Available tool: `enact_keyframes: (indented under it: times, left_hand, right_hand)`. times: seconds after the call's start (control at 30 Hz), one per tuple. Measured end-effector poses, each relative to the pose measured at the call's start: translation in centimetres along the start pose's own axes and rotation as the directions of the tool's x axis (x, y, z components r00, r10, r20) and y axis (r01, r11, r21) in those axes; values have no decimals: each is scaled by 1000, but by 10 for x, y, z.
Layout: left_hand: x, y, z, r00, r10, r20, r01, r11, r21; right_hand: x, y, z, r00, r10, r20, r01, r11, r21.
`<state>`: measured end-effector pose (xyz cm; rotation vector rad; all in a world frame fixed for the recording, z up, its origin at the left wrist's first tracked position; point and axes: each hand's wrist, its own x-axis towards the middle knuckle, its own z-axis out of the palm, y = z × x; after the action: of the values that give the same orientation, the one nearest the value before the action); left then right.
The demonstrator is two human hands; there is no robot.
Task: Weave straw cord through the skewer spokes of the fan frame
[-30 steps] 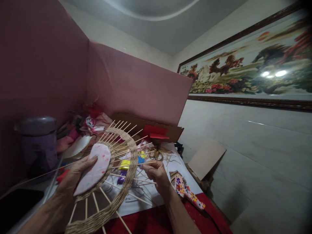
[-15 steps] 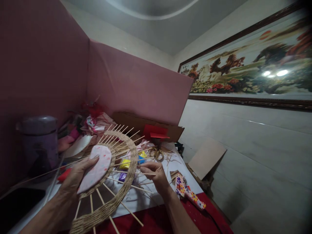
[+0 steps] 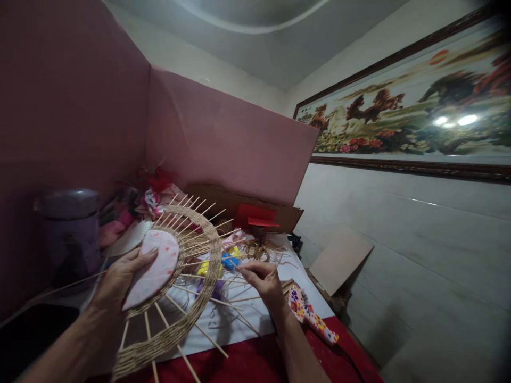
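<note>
While left hand (image 3: 120,282) clamps woven frame (image 3: 215,254) at cloth centre (image 3: 157,268), right hand (image 3: 263,282) stays-free wording aside, pinches near sticks (image 3: 226,304), hold unclear.

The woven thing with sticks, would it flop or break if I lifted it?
The woven piece is probably stiff: it looks flat, not droopy, with the left hand gripping its cloth part. Its thin, jutting sticks might snap.

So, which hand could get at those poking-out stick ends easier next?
Probably the right hand: it's close to some stick ends, while the left hand is holding the pale spotted piece.
</note>
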<state>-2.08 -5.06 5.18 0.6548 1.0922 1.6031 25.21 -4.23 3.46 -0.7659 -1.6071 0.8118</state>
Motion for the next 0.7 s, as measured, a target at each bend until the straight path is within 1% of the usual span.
enact_keyframes:
  times: [0.07, 0.17, 0.23, 0.37, 0.43, 0.53, 0.63, 0.7]
  left_hand:
    - [1, -2, -1, 999, 41, 13, -41, 998, 49]
    - [4, -7, -4, 996, 58, 71, -63, 995, 71]
    - [4, -9, -4, 993, 70, 97, -78, 994, 80]
    - [0, -11, 1, 994, 73, 84, -79, 994, 73]
    - [-3, -10, 5, 995, 65, 76, -70, 996, 63]
    - [-5, -11, 7, 996, 71, 47, -74, 996, 47]
    - [-5, -12, 7, 994, 94, 47, -96, 995, 34]
    - [-4, -12, 6, 992, 112, 50, -114, 993, 38]
  right_hand:
    - [-1, 1, 1, 998, -64, -17, 63, 995, -79]
    - [-3, 2, 4, 991, -137, -4, 134, 974, -185]
    - [-5, 2, 6, 984, -177, 36, 180, 951, -250]
    - [-9, 2, 11, 959, -229, 167, 272, 908, -319]
    - [-9, 2, 12, 951, -242, 194, 297, 891, -342]
    - [-10, 1, 12, 943, -279, 180, 329, 860, -390]
    - [-11, -1, 12, 935, -322, 150, 355, 830, -431]
    - [-11, -3, 13, 933, -325, 153, 358, 812, -461]
